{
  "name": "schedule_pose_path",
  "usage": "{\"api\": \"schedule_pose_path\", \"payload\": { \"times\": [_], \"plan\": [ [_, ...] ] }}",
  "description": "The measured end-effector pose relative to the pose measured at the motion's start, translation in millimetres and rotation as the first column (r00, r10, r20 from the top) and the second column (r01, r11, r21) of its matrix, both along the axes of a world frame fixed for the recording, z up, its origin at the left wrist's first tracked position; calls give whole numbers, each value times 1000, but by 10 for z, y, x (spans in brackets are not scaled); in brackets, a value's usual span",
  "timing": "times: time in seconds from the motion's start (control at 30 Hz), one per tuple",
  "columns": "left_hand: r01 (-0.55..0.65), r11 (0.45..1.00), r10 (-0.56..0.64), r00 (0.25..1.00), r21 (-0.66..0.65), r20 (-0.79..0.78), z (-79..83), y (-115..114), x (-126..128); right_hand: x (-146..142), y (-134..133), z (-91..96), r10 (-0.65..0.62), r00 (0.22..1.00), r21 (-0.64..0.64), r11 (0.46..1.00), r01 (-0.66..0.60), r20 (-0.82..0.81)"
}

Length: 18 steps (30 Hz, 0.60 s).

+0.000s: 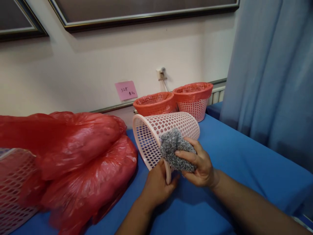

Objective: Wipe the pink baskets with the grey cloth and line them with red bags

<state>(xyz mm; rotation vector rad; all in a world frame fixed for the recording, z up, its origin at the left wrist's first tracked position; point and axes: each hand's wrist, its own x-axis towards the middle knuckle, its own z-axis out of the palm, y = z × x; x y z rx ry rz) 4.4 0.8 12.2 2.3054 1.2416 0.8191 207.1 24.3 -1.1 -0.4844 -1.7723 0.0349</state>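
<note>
the grey cloth (176,150), a soft fuzzy bundle, is near the middle of the bench (244,156), pressed against the rim of the pink basket (171,125). the right hand (199,164) is closed around it, with the fingers curled over the top and the thumb below, so the bundle sits firmly in the palm. the basket lies on its side on the blue cover, with its mouth turned toward the person; the left hand (157,186) is clamped on the lowest part of the rim, probably so that the round body does not roll. just beside the basket, toward the left edge, a big pile of red plastic bags (80,153) covers much of the bench and leaves little room on that side; a second basket (12,186) lies partly under it at the near left corner. at the far edge, close to the wall, stand two lined baskets (194,98) touching each other. a pink note (126,90) is stuck on the wall, and a blue curtain (269,71) hangs along the right edge.
</note>
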Motion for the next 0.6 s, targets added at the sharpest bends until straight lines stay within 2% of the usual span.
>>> {"api": "schedule_pose_path", "payload": {
  "times": [0.1,0.17,0.2,0.27,0.33,0.4,0.47,0.5,0.53,0.6],
  "plan": [
    [-20,990,-5,984,138,178,24,-25,-10,3,110,-39,-24,1000,-69,997,23,-18],
    [-60,980,12,970,191,242,19,-19,-28,49,302,-83,-160,980,-197,971,134,-120],
    [-74,976,20,967,206,253,11,-13,-37,93,419,-107,-254,948,-286,939,194,-190],
    [-88,969,30,969,232,244,-11,-1,-46,220,668,-151,-429,839,-507,833,223,-336],
    [-70,964,16,979,255,205,-31,-2,-41,362,886,-187,-526,729,-689,718,103,-438],
    [-39,965,-2,988,259,155,-41,-15,-23,458,1019,-207,-548,685,-756,655,-5,-479],
    [-19,967,-10,994,254,109,-41,-32,-4,463,1034,-205,-537,689,-759,650,-29,-486],
    [-19,968,-5,996,249,93,-38,-39,4,430,992,-193,-523,701,-747,664,-22,-485],
    [-24,970,4,997,243,82,-33,-44,9,377,918,-175,-492,730,-717,697,3,-475],
    [-42,973,24,996,227,81,-20,-47,14,239,690,-126,-357,841,-574,816,68,-407]
  ]
}}
